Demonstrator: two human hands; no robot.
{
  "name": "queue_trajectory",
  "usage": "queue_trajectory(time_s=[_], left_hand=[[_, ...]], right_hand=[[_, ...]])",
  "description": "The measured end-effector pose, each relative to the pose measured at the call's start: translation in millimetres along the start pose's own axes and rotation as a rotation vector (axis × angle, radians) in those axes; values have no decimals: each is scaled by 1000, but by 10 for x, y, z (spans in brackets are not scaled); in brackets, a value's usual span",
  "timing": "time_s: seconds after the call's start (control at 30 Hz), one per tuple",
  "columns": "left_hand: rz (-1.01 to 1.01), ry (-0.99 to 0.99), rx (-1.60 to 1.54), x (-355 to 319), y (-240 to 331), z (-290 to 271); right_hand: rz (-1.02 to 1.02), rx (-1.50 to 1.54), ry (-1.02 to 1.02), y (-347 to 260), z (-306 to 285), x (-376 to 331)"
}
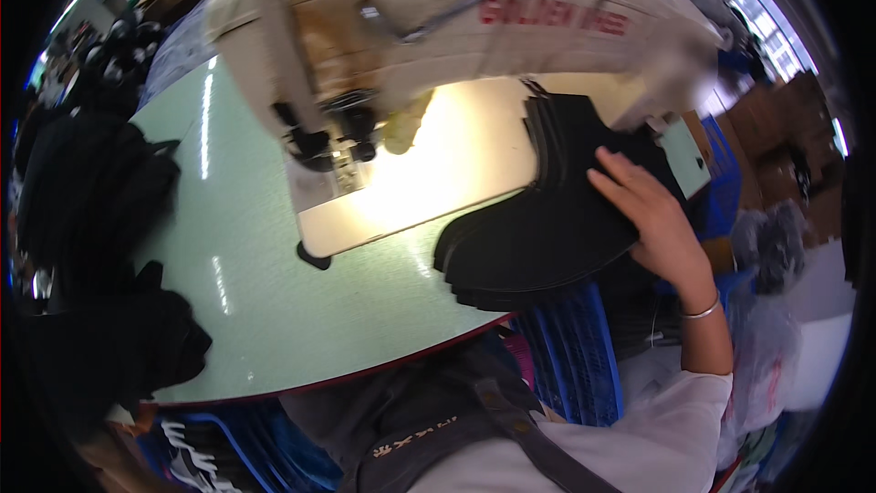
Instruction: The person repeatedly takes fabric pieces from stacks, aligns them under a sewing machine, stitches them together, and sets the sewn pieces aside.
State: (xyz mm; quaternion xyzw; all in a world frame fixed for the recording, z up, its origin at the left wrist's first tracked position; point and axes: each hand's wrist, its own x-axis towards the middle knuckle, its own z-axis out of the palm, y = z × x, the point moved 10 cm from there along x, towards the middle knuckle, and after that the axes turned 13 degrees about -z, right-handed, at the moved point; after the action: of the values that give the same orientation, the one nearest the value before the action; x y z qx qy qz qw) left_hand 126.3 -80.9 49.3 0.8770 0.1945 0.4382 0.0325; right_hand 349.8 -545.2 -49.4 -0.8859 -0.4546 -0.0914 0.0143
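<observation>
My right hand (650,212) lies with its fingers stretched out on a stack of black, curved fabric pieces (547,228). The stack rests at the right of the table, partly on the sewing machine's bed, its layers fanned at the left edges. At the lower left, part of my left arm (114,458) shows beside a dark heap of black fabric pieces (128,342); the fingers there are hidden. The cream sewing machine (438,23) stands above the table, its needle area (347,164) lit and with nothing under the foot.
The pale green table (246,310) has a dark red front edge. Blue plastic crates (570,356) stand below it. At the right are cardboard boxes (794,146) and clear plastic bags (766,347). A small black piece (313,256) sits by the machine bed's corner.
</observation>
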Motion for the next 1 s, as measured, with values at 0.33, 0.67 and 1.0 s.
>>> queue_trajectory(time_s=[0.33,0.67,1.0], left_hand=[[-120,-1150,-562,-973,1192,1873],[153,-869,-522,-1000,1363,1869],[354,-981,-307,-1077,1941,2005]], right_hand=[[-695,-113,108,-1457,346,1074],[-512,-41,-19,-1178,616,1511],[-538,37,-205,-1314,911,1356]])
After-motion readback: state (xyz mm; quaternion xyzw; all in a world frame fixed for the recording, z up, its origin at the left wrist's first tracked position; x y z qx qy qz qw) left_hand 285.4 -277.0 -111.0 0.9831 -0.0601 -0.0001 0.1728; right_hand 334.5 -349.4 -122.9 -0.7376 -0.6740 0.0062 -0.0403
